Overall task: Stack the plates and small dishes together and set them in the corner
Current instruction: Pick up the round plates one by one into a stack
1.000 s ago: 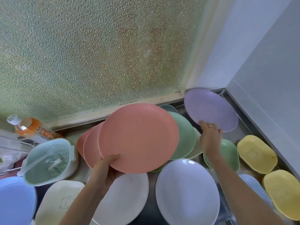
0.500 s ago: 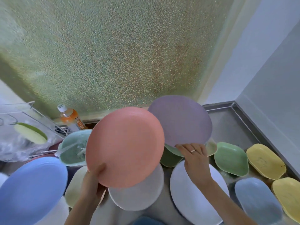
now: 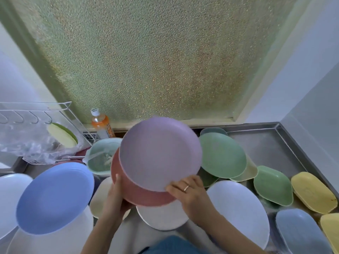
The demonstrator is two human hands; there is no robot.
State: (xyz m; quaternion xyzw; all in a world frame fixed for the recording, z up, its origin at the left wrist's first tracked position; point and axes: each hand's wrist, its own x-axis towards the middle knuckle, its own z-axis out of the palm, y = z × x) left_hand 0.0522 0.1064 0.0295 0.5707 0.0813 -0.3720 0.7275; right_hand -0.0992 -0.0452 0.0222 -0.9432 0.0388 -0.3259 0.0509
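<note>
A purple plate (image 3: 159,153) lies on top of a pink plate (image 3: 145,195), both held up above the counter in the middle of the view. My left hand (image 3: 117,198) grips the pink plate's lower left rim from below. My right hand (image 3: 189,193), with a ring on it, holds the purple plate's near rim. To the right a green plate (image 3: 222,154) lies over other plates. A white plate (image 3: 240,213) and a blue plate (image 3: 53,197) lie on either side. Small green (image 3: 273,184), yellow (image 3: 311,191) and grey-blue (image 3: 299,233) dishes line the right.
The steel counter's far right corner (image 3: 266,143) meets the white walls. A frosted window rises behind. An orange drink bottle (image 3: 100,123) stands at the sill. A mint strainer bowl (image 3: 102,156) and a wire rack (image 3: 36,114) with a plastic bag are at the left.
My right hand has brought the purple plate leftward from the corner and laid it onto the pink plate that my left hand holds. The camera has tilted and the view has shifted.
</note>
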